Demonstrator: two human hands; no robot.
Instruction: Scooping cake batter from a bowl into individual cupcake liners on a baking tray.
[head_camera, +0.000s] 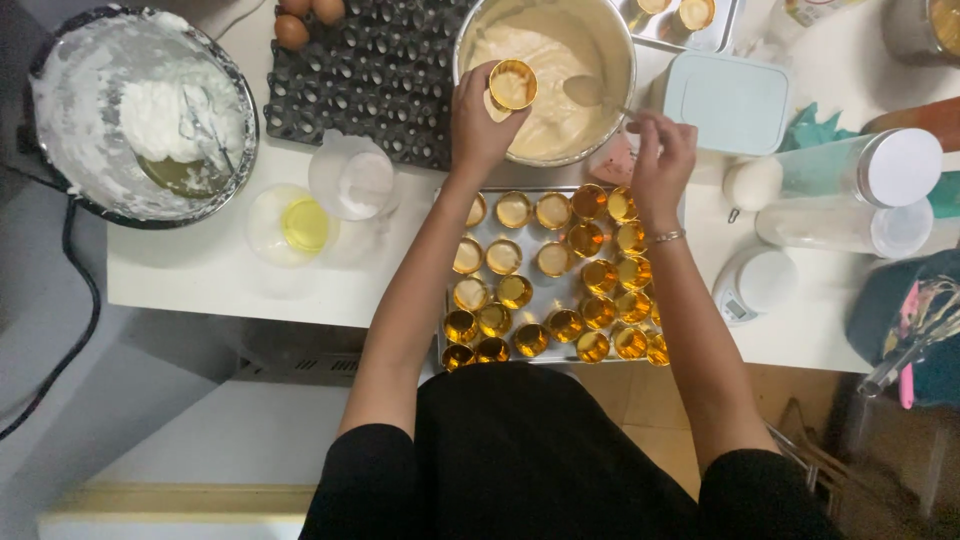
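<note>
My left hand (482, 120) holds a small gold foil cup (513, 84) filled with pale batter, over the rim of a large steel bowl (612, 40) of batter. My right hand (661, 155) grips the handle of a spoon (590, 92) whose bowl rests in the batter. Below both hands lies a metal baking tray (550, 298) with several gold cups; those at its far left hold batter, the near ones look empty.
A mixing bowl with white whipped cream (140, 110) stands far left. A dark egg tray (370, 70) holds eggs. A plastic cup with yellow liquid (300, 225), a light blue lidded box (728, 100), clear containers (860, 170) and a small scale (755, 283) surround the tray.
</note>
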